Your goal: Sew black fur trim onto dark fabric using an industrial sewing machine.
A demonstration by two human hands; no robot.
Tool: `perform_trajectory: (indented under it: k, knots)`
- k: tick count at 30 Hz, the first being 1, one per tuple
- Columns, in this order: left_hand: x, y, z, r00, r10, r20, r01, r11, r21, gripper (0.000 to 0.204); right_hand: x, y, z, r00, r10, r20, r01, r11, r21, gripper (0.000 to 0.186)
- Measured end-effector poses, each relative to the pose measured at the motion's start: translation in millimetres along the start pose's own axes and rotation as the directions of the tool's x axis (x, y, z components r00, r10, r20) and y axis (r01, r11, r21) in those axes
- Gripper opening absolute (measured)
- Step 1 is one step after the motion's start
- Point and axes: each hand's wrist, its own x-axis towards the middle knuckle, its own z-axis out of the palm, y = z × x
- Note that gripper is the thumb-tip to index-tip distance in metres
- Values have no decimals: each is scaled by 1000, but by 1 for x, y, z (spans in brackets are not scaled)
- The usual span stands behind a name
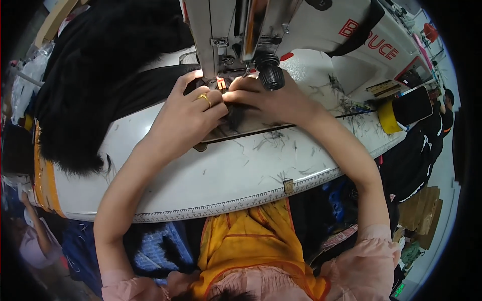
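Across the white table (175, 186), looks mid-seam, with left hand (187, 119) and right hand (275, 104) close together at the lit foot (221, 84), can't tell whether pinching or pressing fur (100, 85) piled leftward, stitches hidden, plenty perhaps yet unsewn.

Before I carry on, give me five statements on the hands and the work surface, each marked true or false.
1. The left hand and right hand are both at the sewing machine. True.
2. The gold ring is on the right hand. False: the gold ring is on the left hand.
3. Black furry material lies over the left part of the white table. True.
4. The measuring tape follows the table's far edge. False: the measuring tape follows the near edge.
5. The apron is yellow-orange. True.
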Motion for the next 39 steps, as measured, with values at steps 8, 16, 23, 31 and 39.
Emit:
perform_trajectory:
  k: [8,16,23,31,39]
  knots:
    - [-10,-53,11,954,203,-221,-158,966,206,25,-3,22,3,960,-281,-18,268,931,-248,42]
    - [-4,-56,15,943,232,-237,-182,959,216,26,-7,25,23,952,-169,-255,114,969,-218,14]
    - [-5,-48,12,949,200,-243,-122,945,302,19,-5,9,11,998,48,27,-46,995,-88,46]
    - [0,-41,15,955,150,-255,-54,937,346,15,-1,10,14,995,14,-101,-36,974,-221,19]
    - [-4,-47,18,937,151,-316,-74,967,244,17,-3,24,28,964,39,-262,-42,999,-7,11]
